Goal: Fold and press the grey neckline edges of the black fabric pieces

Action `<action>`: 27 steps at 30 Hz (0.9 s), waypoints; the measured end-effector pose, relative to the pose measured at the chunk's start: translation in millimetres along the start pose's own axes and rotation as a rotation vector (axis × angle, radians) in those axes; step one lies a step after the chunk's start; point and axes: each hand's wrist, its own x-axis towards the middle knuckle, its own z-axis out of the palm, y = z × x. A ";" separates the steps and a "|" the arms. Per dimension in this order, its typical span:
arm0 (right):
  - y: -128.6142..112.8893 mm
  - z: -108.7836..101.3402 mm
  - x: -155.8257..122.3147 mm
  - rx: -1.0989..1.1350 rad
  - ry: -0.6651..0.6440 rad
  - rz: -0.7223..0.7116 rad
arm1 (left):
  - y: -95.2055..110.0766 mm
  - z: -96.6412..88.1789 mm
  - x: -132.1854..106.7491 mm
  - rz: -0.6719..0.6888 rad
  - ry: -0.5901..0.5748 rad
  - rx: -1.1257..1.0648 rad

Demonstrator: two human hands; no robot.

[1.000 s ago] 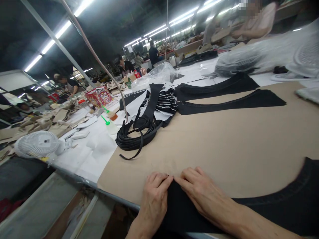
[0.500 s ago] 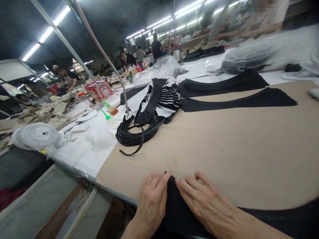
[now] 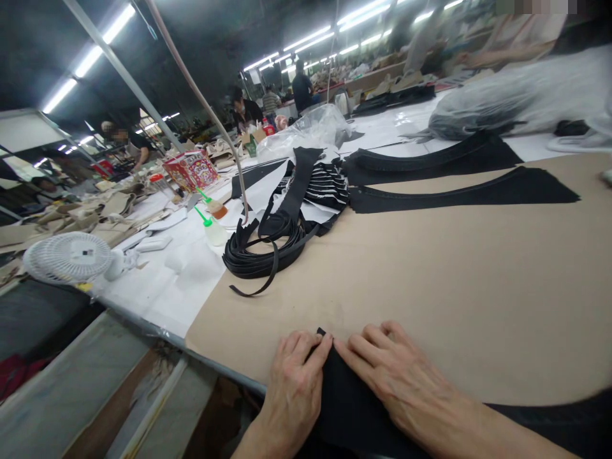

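At the near edge of the table lies a black piece of sheet material [image 3: 354, 408], fabric or leather, narrowing to a tip between my hands. My left hand [image 3: 297, 379] is closed on its left edge, thumb and index finger pinching close to the tip. From the other side my right hand [image 3: 389, 363] presses its fingertips on the right edge near the tip, fingers bent and held together. Its thumb is hidden under the palm. Part of the black piece runs below my right forearm to a curved black edge [image 3: 549, 414] at the lower right.
Brown paper [image 3: 406, 274] covers the tabletop. Ahead lie a coil of black strips [image 3: 262, 255] and two curved black pieces [image 3: 459, 194]. Left of them stand small green-tipped bottles [image 3: 213, 233] and a white fan [image 3: 69, 255]. A plastic bag [image 3: 488, 108] and co-workers are farther back.
My right hand's fingers have shifted slightly, and a little more of the black piece's tip shows above my left fingers. The view has moved slightly.
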 end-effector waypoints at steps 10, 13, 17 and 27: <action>3.5 -22.8 -6.0 0.149 -0.049 0.126 | -6.9 -1.8 4.8 -0.327 0.137 -0.337; 16.3 -37.8 -28.6 0.212 0.025 0.203 | -10.7 -4.8 10.0 -0.556 0.195 -0.508; 38.7 -45.2 -66.7 0.105 0.144 0.217 | -8.7 -5.1 17.4 -0.696 0.210 -0.566; 68.8 -102.6 -109.6 0.070 -0.146 0.425 | -32.3 -2.6 27.5 -0.737 -0.065 -0.353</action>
